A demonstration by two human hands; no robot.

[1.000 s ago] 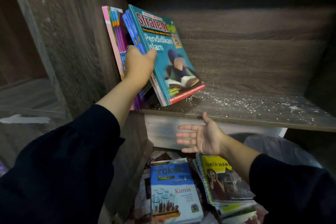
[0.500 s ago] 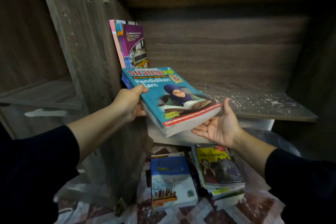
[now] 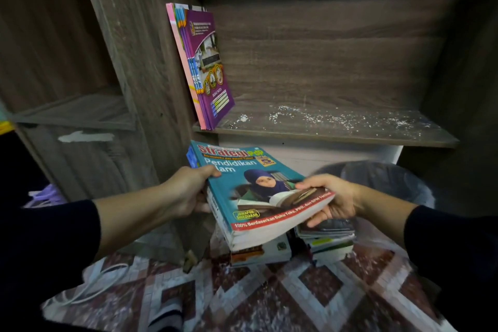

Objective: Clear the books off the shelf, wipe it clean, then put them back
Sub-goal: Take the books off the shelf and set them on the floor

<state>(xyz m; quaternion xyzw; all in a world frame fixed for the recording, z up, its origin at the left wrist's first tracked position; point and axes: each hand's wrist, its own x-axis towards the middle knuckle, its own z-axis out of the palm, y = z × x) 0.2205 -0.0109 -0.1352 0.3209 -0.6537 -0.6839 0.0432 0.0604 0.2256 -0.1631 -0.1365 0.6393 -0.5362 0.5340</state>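
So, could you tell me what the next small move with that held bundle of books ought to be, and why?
Probably lower the teal-covered bundle of books, held by both the left hand and right hand, onto the floor stacks right below; purple notebooks remain on the dusty wooden shelf.

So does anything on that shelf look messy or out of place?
Yes. White crumbs or flecks are scattered across the shelf board, like dust or debris. The purple books left on it lean tilted against the left wall rather than standing upright.
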